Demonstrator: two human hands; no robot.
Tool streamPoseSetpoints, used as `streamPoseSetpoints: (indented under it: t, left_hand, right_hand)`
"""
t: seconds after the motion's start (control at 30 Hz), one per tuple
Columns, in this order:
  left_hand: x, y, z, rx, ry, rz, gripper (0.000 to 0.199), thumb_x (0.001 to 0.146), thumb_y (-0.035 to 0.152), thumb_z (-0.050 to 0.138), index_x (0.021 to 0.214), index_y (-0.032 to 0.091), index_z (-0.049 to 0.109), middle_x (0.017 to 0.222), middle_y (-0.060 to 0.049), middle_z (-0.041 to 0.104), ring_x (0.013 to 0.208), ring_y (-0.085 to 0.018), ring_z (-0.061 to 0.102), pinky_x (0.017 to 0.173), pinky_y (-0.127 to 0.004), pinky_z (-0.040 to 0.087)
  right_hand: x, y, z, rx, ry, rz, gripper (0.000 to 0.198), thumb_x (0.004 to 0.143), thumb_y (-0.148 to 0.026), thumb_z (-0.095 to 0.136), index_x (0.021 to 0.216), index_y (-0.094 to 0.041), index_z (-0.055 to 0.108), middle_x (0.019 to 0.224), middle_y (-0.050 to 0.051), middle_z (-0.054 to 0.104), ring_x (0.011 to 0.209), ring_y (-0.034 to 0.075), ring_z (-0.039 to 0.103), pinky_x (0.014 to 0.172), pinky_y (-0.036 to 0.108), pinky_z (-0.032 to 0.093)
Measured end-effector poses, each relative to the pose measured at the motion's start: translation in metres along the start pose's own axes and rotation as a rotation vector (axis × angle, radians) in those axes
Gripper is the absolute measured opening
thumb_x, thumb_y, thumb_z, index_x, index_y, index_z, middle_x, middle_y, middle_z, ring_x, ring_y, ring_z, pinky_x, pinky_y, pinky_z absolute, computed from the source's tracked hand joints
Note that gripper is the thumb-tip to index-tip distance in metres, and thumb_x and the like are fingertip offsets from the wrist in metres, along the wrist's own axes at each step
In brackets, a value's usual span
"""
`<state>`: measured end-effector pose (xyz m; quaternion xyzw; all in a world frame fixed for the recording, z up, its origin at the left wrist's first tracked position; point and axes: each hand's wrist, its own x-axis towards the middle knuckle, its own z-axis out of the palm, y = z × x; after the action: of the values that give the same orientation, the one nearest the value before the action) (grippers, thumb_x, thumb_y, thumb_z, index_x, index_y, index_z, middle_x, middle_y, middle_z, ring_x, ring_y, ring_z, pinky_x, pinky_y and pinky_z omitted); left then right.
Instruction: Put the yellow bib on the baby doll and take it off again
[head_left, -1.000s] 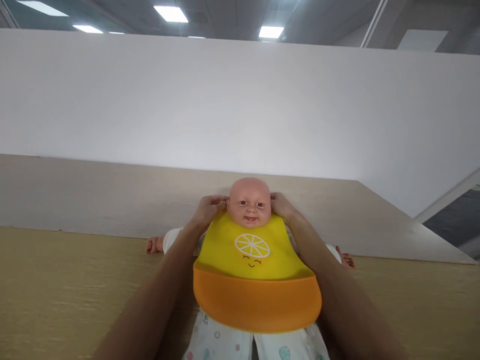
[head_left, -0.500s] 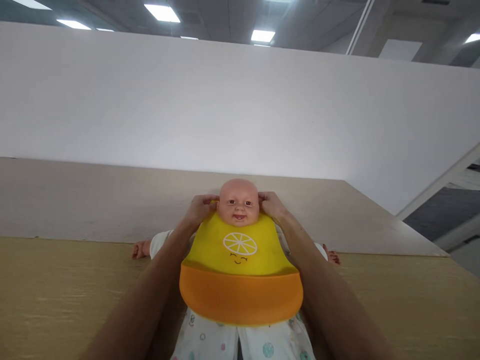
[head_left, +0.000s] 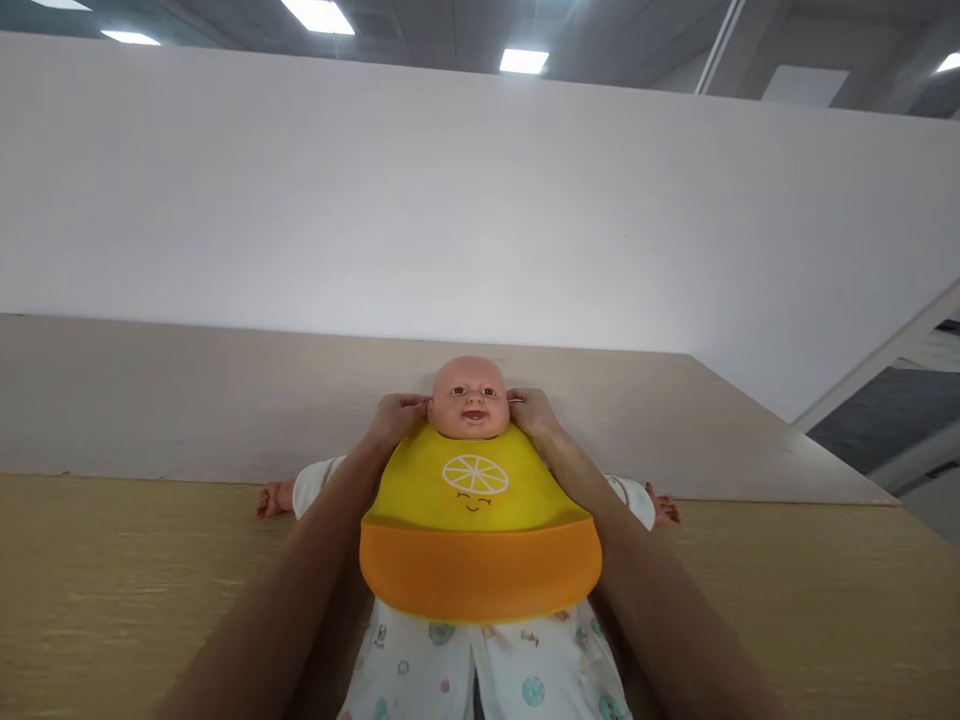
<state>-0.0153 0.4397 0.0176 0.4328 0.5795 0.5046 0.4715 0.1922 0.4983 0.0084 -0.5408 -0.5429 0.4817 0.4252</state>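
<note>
A baby doll (head_left: pixel 469 385) in white printed clothes (head_left: pixel 532 665) lies on its back, arms stretched out to both sides. Over its chest is a yellow bib (head_left: pixel 405 485) with a white citrus slice and a smiling face, and an orange catch pocket (head_left: pixel 480 572) along the bottom. My left hand (head_left: pixel 397 416) is closed on the bib's neck end at the left of the doll's head. Across from it, my right hand (head_left: pixel 534 412) pinches the other neck end beside the right cheek. Some fingertips and the strap ends behind the neck are hidden.
The doll lies on a wooden table (head_left: pixel 135 580) whose paler back strip (head_left: pixel 187 400) meets a white partition (head_left: pixel 450 200). The table's right end slants away near a gap at the far right. Ceiling lights show above the partition.
The bib has shifted up towards the doll's neck, and its pocket sits higher. The doll's head has moved slightly left and tilted. Both hands stay beside the head.
</note>
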Motion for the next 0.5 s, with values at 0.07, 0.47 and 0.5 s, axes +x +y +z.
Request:
streamPoseSetpoints:
  t: [0.07, 0.47, 0.5]
  left_hand:
    - [0.002, -0.002, 0.0, 0.054, 0.005, 0.014, 0.022, 0.052, 0.026, 0.059, 0.066, 0.013, 0.071, 0.058, 0.001, 0.063, 0.055, -0.012, 0.052, 0.052, -0.021, 0.04]
    - [0.003, 0.0, 0.003, 0.333, 0.018, 0.078, 0.017, 0.061, 0.02, 0.049, 0.057, 0.015, 0.065, 0.04, 0.006, 0.044, 0.041, -0.007, 0.035, 0.042, -0.019, 0.025]
    - [0.003, -0.001, 0.003, 0.302, 0.019, 0.064, 0.017, 0.061, 0.019, 0.05, 0.059, 0.015, 0.066, 0.042, 0.005, 0.047, 0.042, -0.007, 0.037, 0.042, -0.019, 0.027]
  right_hand:
    - [0.001, 0.004, 0.001, -0.026, 0.0, 0.034, 0.018, 0.054, -0.009, 0.049, 0.06, -0.013, 0.064, 0.051, 0.0, 0.061, 0.052, 0.014, 0.055, 0.05, 0.023, 0.042]
    - [0.009, 0.024, -0.004, -0.235, 0.033, -0.041, 0.028, 0.054, -0.011, 0.049, 0.071, -0.014, 0.07, 0.072, 0.004, 0.069, 0.072, 0.018, 0.062, 0.062, 0.025, 0.044]
    - [0.008, 0.022, -0.005, -0.252, 0.045, -0.043, 0.027, 0.054, -0.011, 0.049, 0.072, -0.015, 0.07, 0.074, 0.005, 0.07, 0.073, 0.018, 0.062, 0.063, 0.024, 0.044]
